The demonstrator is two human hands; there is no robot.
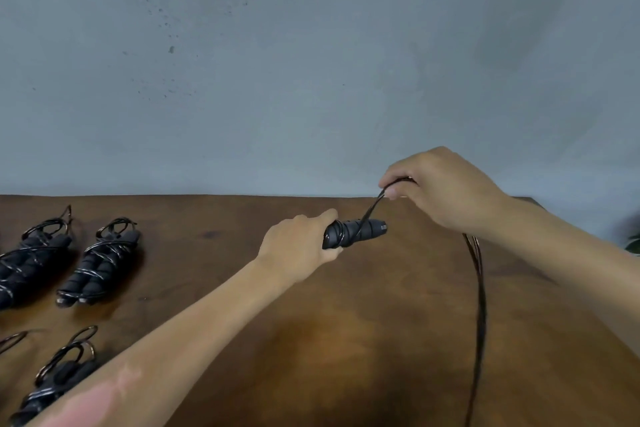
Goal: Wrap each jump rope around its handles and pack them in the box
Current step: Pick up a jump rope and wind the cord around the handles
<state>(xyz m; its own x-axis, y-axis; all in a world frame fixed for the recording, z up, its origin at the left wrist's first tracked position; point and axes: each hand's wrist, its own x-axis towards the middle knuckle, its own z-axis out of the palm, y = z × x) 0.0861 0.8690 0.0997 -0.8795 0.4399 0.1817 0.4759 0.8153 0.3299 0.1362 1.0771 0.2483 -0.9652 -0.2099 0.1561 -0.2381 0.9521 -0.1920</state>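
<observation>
Black handles (353, 233) gripped in left hand (300, 243); right hand (440, 189) pinches cord (480, 305) w/ fingertips.

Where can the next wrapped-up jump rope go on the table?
Bare wood lies on the table between the left forearm and the dangling rope, and along the far edge by the wall. The left side is crowded with wrapped ropes.

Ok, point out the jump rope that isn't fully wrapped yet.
The jump rope in the hands: left hand grips its handles, right hand pinches the loose cord trailing off the table. The bundles at left lie fully wound.
</observation>
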